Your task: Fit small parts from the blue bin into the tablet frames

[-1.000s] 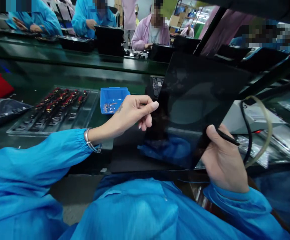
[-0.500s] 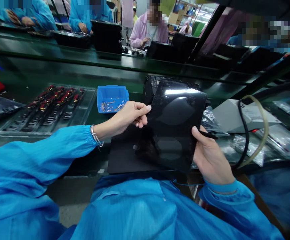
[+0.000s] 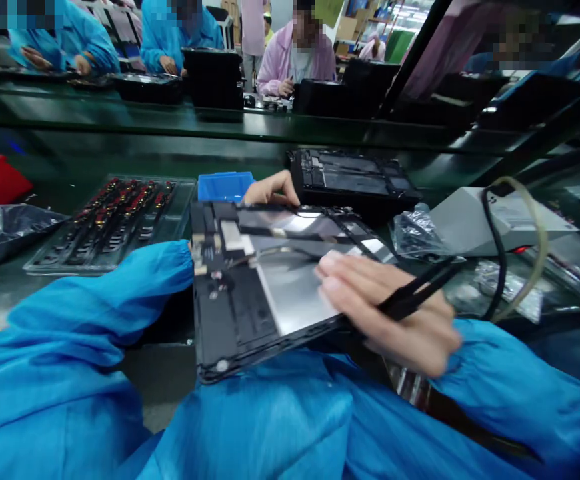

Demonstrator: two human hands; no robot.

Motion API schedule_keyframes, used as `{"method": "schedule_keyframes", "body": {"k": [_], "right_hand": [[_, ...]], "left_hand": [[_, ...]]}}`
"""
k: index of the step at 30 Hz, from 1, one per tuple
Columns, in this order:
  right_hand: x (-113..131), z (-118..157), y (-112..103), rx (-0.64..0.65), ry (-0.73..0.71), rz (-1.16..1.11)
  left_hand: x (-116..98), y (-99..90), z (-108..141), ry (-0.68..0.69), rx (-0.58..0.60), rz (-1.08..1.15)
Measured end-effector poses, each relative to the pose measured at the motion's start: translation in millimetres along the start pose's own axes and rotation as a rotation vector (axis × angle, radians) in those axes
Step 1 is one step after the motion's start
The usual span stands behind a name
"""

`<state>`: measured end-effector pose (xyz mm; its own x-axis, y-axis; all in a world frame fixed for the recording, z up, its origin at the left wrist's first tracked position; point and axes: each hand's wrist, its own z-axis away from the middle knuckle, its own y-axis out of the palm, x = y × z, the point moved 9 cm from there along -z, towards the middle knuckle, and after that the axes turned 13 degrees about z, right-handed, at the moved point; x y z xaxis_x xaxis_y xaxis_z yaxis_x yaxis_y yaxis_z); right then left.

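An opened tablet (image 3: 240,320) is tilted up over the near edge of the bench, its inner side with silver battery and cables facing me. My left hand (image 3: 273,189) is closed on its far edge, with the wrist hidden behind the tablet. Across the tablet's right part lies my right hand (image 3: 387,303), somewhat blurred, its fingertips on or just over the battery. Black tweezers (image 3: 420,283) stick out of this hand, held against it.
Behind the tablet lies a stack of similar opened tablets (image 3: 360,175). To the left are a blue bin (image 3: 225,187) and a clear tray (image 3: 53,261) of small red-and-black parts. A grey box (image 3: 500,223) with a looped tube stands on the right. Co-workers sit across the bench.
The dark glossy panel that faced me is out of sight, and the tablet's open inner side now shows. My left hand has moved to its far edge; my right hand has come over it.
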<state>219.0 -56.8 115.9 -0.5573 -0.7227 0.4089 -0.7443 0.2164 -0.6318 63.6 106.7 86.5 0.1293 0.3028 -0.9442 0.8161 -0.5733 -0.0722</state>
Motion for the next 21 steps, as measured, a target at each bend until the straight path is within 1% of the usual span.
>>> {"method": "schedule_keyframes", "body": {"k": [2,3,4,5,7,8,10,12,15,17,19,21], "right_hand": [[12.1,14.0,16.5,0.065,-0.264,0.136],[14.1,22.8,22.7,0.074,-0.368,0.212],[12.1,30.4,27.0,0.074,-0.422,0.269],[8.8,37.0,30.3,0.073,-0.449,0.320],[4.7,47.4,35.6,0.074,-0.481,0.400],[4.3,50.9,37.8,0.073,-0.488,0.427],[4.7,54.1,42.9,0.085,-0.472,0.459],[6.8,55.4,50.6,0.124,-0.454,0.485],[10.0,60.5,64.9,0.203,-0.462,0.529],[10.0,66.5,70.7,0.214,-0.474,0.516],[6.5,73.5,75.1,0.211,-0.479,0.489],[3.1,80.4,78.4,0.192,-0.501,0.478]], "left_hand": [[24.1,-3.1,14.1,-0.058,0.023,0.010],[36.2,-7.5,24.8,-0.095,0.017,-0.014],[46.7,-14.3,37.6,-0.133,-0.003,-0.052],[54.6,-23.5,51.8,-0.168,-0.041,-0.098],[62.0,-45.0,81.9,-0.235,-0.135,-0.256],[62.0,-54.0,96.1,-0.264,-0.166,-0.359],[58.1,-63.6,118.4,-0.300,-0.175,-0.566],[55.6,-63.4,132.7,-0.320,-0.150,-0.720],[61.2,-55.5,145.0,-0.376,-0.140,-0.759],[67.8,-48.9,150.4,-0.423,-0.153,-0.727],[70.3,-41.5,153.9,-0.436,-0.187,-0.658],[68.3,-31.7,156.3,-0.437,-0.229,-0.515]]}}
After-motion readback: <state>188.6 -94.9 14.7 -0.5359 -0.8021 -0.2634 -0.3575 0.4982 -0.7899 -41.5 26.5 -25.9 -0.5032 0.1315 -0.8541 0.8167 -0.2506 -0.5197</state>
